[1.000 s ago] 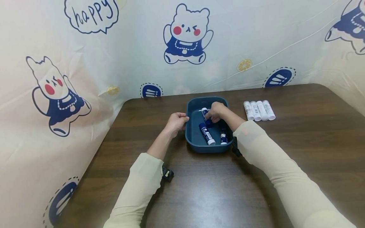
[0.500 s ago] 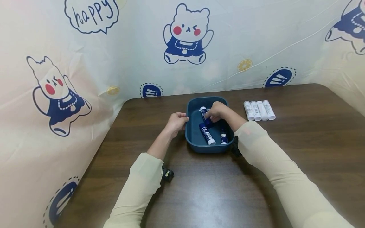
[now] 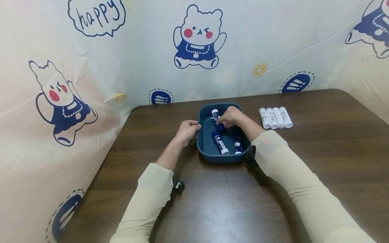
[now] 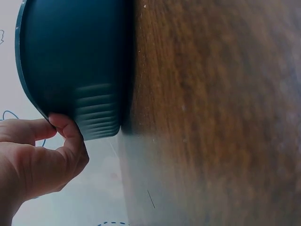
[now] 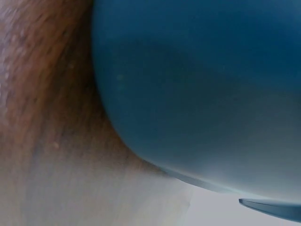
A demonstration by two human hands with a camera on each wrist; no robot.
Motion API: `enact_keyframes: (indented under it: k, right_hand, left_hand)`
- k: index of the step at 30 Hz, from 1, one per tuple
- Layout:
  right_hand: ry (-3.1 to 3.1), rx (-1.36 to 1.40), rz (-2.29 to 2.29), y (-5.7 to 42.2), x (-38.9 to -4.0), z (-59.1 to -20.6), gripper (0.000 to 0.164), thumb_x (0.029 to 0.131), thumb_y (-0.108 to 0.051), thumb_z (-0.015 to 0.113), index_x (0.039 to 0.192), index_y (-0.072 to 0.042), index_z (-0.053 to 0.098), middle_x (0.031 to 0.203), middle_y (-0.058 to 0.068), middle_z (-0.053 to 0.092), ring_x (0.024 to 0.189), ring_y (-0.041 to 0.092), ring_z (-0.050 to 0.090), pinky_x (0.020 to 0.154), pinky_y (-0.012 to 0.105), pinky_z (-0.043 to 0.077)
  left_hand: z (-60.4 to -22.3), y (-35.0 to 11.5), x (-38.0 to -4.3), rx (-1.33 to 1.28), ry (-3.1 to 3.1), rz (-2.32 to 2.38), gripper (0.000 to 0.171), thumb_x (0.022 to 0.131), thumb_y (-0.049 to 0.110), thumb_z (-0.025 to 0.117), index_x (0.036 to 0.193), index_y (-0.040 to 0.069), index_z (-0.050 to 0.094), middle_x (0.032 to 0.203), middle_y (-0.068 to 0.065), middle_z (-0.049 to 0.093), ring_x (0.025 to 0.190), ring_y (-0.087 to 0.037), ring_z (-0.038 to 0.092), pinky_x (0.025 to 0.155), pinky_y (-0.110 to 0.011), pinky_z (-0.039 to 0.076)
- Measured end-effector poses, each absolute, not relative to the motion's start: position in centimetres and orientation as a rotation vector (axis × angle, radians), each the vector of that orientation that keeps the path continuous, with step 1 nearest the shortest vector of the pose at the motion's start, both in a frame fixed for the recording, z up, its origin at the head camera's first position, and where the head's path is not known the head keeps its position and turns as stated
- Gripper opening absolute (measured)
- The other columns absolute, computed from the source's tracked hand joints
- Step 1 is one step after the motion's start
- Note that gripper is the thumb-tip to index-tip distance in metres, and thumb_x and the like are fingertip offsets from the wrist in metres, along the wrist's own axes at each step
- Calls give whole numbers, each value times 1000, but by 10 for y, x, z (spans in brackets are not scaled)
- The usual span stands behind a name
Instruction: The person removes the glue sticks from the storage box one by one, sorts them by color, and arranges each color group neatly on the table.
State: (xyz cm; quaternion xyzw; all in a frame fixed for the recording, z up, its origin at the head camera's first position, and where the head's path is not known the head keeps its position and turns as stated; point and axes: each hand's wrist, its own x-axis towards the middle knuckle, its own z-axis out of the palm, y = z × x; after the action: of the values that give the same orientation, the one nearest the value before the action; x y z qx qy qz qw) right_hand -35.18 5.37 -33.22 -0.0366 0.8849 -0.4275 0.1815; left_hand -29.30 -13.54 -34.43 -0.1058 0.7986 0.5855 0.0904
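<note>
Blue bin sits on brown worktop. Left hand pinches bin edge at 9 o'clock, thumb and finger clamped on it. Right hand inside bin, fingers clamped on far blue tube, near 11 o'clock, white end pointing to 11. Middle blue tube lies in bin near 7 o'clock, slanted. Side blue tube in bin near 4 o'clock. 4 white tubes on worktop, side by side, between 2 and 3 o'clock from bin.

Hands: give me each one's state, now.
Left hand: holding the blue bin by its rim.
Right hand: holding the farthest blue-and-white glue stick inside the bin.
</note>
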Motion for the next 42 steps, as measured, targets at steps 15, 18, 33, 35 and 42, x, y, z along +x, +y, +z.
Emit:
enact_keyframes:
  k: [15, 18, 33, 35, 42]
  right_hand:
    - [2430, -175, -1369, 60, -349, -330, 39, 86, -17, 64, 115, 9, 59, 107, 22, 63, 94, 26, 64, 83, 34, 49]
    - [2373, -158, -1451, 61, -348, -329, 38, 86, -14, 65, 115, 10, 58, 110, 24, 61, 95, 27, 63, 80, 32, 50]
    - [2196, -164, -1663, 78, -335, -316, 45, 89, -16, 62, 124, 9, 49, 116, 24, 57, 105, 32, 58, 89, 38, 45]
    - [2186, -157, -1679, 81, -332, -313, 47, 89, -18, 62, 125, 8, 48, 117, 24, 57, 106, 31, 58, 90, 37, 45]
    - [2145, -149, -1748, 100, -320, -305, 55, 88, -20, 63, 130, 9, 43, 124, 23, 51, 111, 31, 54, 92, 37, 43]
  left_hand:
    - [-344, -134, -292, -322, 2388, 1723, 29, 95, 13, 52, 122, 1, 52, 106, -16, 55, 78, -22, 51, 76, -32, 48]
    - [-344, -134, -292, -315, 2393, 1725, 30, 95, 13, 52, 122, 0, 51, 105, -16, 55, 76, -21, 51, 75, -31, 48]
    - [-344, -135, -293, -312, 2370, 1747, 29, 95, 12, 52, 122, 0, 51, 108, -17, 55, 77, -21, 50, 77, -33, 48]
    - [-344, -135, -293, -312, 2367, 1747, 29, 95, 12, 51, 121, 0, 51, 109, -18, 55, 77, -21, 51, 76, -31, 48]
    - [-344, -135, -294, -319, 2373, 1739, 30, 95, 13, 52, 123, 0, 51, 109, -16, 55, 78, -21, 51, 74, -30, 48]
